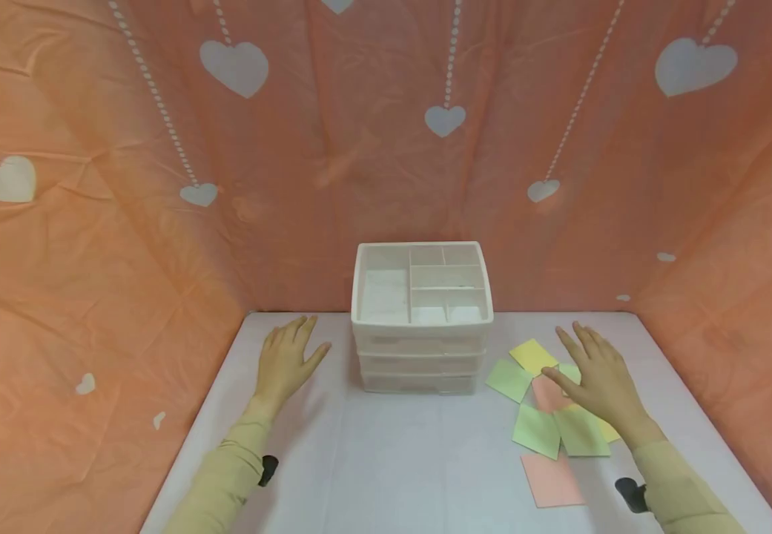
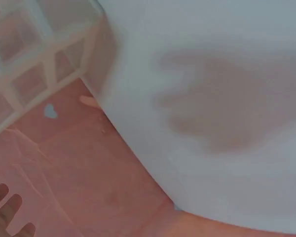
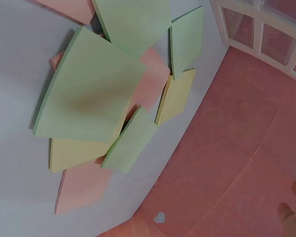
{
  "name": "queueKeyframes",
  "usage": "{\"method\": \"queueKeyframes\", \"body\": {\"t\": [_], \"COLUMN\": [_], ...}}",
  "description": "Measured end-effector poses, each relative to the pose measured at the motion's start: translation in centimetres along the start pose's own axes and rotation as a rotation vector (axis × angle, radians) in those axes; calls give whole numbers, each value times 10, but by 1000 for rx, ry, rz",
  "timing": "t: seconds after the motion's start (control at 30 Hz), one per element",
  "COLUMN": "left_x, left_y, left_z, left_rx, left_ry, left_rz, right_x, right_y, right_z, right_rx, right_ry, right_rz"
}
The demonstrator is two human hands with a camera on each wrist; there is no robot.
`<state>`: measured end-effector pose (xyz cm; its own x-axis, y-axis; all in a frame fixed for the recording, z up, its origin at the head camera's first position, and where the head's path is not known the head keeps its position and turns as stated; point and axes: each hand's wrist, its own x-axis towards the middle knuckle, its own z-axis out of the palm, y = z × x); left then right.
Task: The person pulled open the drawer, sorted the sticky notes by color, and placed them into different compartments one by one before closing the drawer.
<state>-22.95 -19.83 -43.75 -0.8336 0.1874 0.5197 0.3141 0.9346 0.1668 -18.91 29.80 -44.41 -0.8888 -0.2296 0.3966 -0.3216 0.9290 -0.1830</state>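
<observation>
In the head view my left hand (image 1: 283,365) hovers left of a white drawer unit (image 1: 422,356), fingers spread and holding nothing; its shadow falls on the table in the left wrist view. My right hand (image 1: 601,380) is spread over several sticky-note pads at the right, also holding nothing. Green pads (image 1: 536,431), a yellow pad (image 1: 532,357) and pink pads (image 1: 552,480) lie in a loose, partly overlapping cluster. Part of the cluster is hidden under my right hand. The right wrist view shows a large green pad (image 3: 91,86) on top of others.
The white unit has a divided open top tray (image 1: 386,297) and three stacked drawers, standing at the back middle of the white table (image 1: 386,467). Orange cloth (image 1: 386,163) with pale hearts hangs behind and at both sides.
</observation>
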Motion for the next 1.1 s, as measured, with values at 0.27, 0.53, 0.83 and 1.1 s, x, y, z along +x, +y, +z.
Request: {"method": "queueKeyframes", "body": {"t": [0.27, 0.53, 0.83, 1.1], "left_x": [0, -13, -23, -13], "left_y": [23, 59, 99, 98], "left_z": [3, 20, 36, 40], "left_rx": [-130, -378, -734, -763], "left_ry": [158, 192, 111, 203], "left_rz": [-33, -211, -340, -404], "right_x": [-5, -13, -17, -11], "right_y": [-6, -10, -24, -56], "right_z": [2, 12, 25, 51], "right_rx": [60, 161, 306, 439], "right_ry": [110, 60, -23, -5], "right_rz": [-24, 78, 183, 192]}}
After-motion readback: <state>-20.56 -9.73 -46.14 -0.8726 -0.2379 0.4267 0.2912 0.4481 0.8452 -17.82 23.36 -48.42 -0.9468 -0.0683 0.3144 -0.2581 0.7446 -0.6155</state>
